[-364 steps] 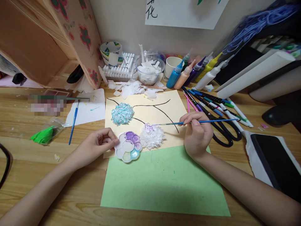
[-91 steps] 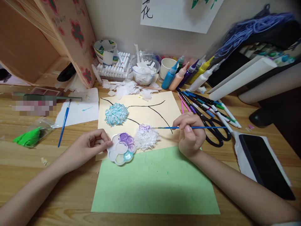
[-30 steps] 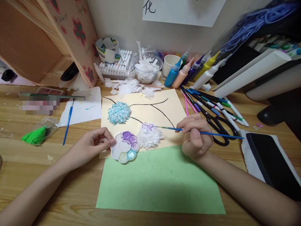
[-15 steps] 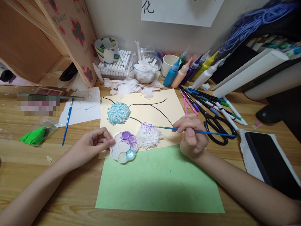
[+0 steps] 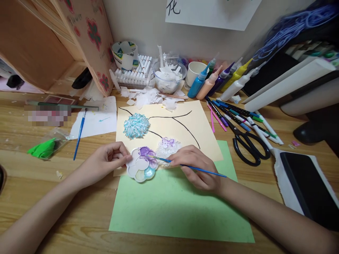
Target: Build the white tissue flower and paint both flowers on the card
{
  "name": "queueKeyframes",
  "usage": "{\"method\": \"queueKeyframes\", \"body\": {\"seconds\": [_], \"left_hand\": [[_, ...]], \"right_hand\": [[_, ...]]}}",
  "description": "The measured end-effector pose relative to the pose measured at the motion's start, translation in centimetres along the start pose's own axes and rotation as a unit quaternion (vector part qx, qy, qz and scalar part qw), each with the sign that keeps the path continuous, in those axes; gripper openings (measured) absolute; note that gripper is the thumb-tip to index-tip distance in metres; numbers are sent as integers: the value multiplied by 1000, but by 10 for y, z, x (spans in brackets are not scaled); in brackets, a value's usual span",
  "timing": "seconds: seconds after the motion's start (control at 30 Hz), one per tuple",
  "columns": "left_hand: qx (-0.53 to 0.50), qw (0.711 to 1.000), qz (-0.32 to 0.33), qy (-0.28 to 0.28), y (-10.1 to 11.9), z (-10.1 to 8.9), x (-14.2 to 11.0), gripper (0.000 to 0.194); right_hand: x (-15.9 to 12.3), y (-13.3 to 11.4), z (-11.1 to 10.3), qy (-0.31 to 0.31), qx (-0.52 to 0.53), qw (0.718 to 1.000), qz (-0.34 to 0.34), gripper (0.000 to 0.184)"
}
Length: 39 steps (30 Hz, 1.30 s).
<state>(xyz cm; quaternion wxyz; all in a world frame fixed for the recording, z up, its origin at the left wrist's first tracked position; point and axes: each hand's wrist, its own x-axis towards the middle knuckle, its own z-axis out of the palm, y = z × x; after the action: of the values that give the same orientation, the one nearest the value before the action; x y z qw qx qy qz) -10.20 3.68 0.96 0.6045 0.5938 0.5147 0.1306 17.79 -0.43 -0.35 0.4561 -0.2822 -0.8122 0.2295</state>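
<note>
My left hand (image 5: pixel 109 160) pinches the rim of a white flower-shaped paint palette (image 5: pixel 134 155), which holds purple, turquoise and pale yellowish paint. My right hand (image 5: pixel 198 165) grips a blue paintbrush (image 5: pixel 196 168), its tip at the purple wells. Behind the palette lies a cream sheet (image 5: pixel 164 109) with black drawn stems. A turquoise-tinted paper flower (image 5: pixel 136 126) sits on its left part. The white paper flower (image 5: pixel 165 147), purple at its top edge, is partly hidden by my right hand. Under the cream sheet lies a green sheet (image 5: pixel 177 211).
Black scissors (image 5: pixel 246 144) and several pens lie at the right, near a phone (image 5: pixel 309 183). Paint bottles (image 5: pixel 198 83), a white cup (image 5: pixel 195 72) and a bowl of paper scraps (image 5: pixel 169 77) line the back. A second brush (image 5: pixel 79 135) lies left.
My right hand has moved left and down, bringing the brush tip from the white flower to the palette's purple paint. My left hand stays on the palette. The view has shifted slightly.
</note>
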Motion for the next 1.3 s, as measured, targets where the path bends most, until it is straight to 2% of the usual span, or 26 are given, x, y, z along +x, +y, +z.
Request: {"method": "queueKeyframes", "body": {"seconds": [0.3, 0.4, 0.47, 0.53, 0.67, 0.73, 0.83, 0.97, 1.13, 1.3], "left_hand": [[-3, 1000, -2, 1, 0, 1, 1, 24], [-1, 1000, 2, 5, 1, 1, 2, 23], [2, 1000, 2, 8, 1, 1, 2, 23], [4, 1000, 2, 7, 2, 1, 1, 23], [10, 1000, 0, 9, 4, 1, 0, 24], [17, 1000, -3, 9, 5, 0, 0, 23], [28, 1000, -9, 6, 4, -1, 1, 24], [57, 998, -5, 20, 4, -2, 1, 26], [79, 996, -22, 30, 9, -1, 0, 27], [73, 997, -28, 24, 2, -3, -1, 25]], "right_hand": [[2, 2, 0, -16, -3, 1000, 23, 22], [-1, 1, 0, 2, 3, 1000, 22, 23], [-4, 1, 0, 34, 14, 999, 30, 24], [-6, 5, 0, 102, 57, 991, 69, 23], [-2, 25, -8, 258, 182, 926, 209, 22], [2, 38, -15, 277, 209, 906, 243, 17], [5, 49, -22, 266, 209, 904, 260, 9], [2, 44, -20, 263, 162, 923, 229, 9], [-2, 30, -16, 274, 62, 955, 95, 17], [-2, 32, -18, 259, 30, 962, 86, 19]]}}
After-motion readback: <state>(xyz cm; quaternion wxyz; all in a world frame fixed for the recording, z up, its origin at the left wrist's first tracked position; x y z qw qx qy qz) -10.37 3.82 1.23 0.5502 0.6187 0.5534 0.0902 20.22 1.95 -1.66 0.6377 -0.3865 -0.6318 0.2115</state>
